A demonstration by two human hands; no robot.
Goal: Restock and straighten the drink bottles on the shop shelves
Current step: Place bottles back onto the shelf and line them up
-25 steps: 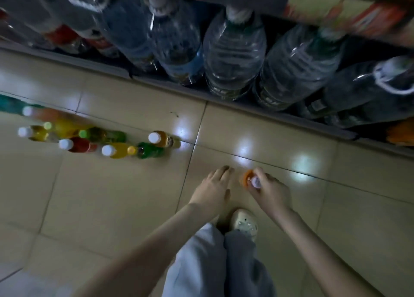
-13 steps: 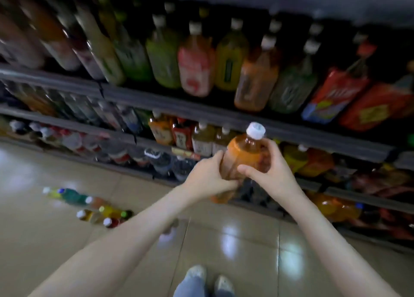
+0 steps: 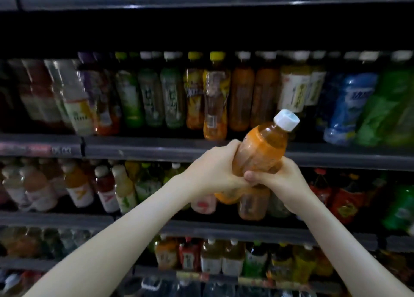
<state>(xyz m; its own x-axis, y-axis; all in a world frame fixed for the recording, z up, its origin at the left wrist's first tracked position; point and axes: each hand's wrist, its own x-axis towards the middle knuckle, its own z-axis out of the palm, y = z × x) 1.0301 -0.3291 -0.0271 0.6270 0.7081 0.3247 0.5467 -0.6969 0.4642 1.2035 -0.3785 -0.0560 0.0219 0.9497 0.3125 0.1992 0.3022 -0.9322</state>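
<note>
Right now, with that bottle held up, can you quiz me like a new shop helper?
1. True or false: only one hand holds the orange plastic bottle with the white screw cap.
2. Its cap points: A) up and to the right, B) straight down, C) to the left.
3. Is it standing on the grey shelf yet?
Key: 1 false, the left hand and right hand both grip it. 2 A. 3 No, it is held in the air.

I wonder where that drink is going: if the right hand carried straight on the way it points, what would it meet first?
Likely the shelf rail, then the orange-brown bottles above it; depth is unclear. The right hand grips the white-capped bottle.
</note>
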